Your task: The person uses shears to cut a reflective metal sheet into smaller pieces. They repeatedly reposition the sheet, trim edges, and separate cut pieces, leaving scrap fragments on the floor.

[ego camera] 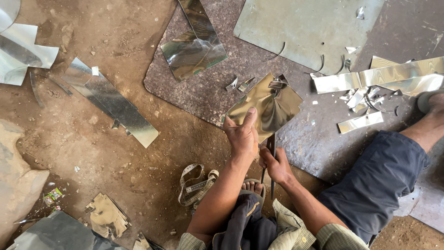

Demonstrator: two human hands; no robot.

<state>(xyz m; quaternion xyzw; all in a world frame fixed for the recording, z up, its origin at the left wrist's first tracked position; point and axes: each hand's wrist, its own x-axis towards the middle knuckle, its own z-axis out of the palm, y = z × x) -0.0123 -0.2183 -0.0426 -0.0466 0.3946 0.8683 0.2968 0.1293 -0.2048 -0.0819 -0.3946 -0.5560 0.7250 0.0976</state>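
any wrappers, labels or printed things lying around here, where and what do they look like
Small wrapper: on the dirt at lower left, crumpled, green with red and white.
Tape measure: on the dirt beside the left forearm, loosely coiled, pale cream band with dark marks.
No signs or screens in view.

Two hands are in view, the left hand (242, 134) and the right hand (276, 165); one pair of shears (270, 153); one measuring tape (196, 183). One large flat metal sheet (300, 28) lies on the floor; small shiny offcuts are too scattered to count.
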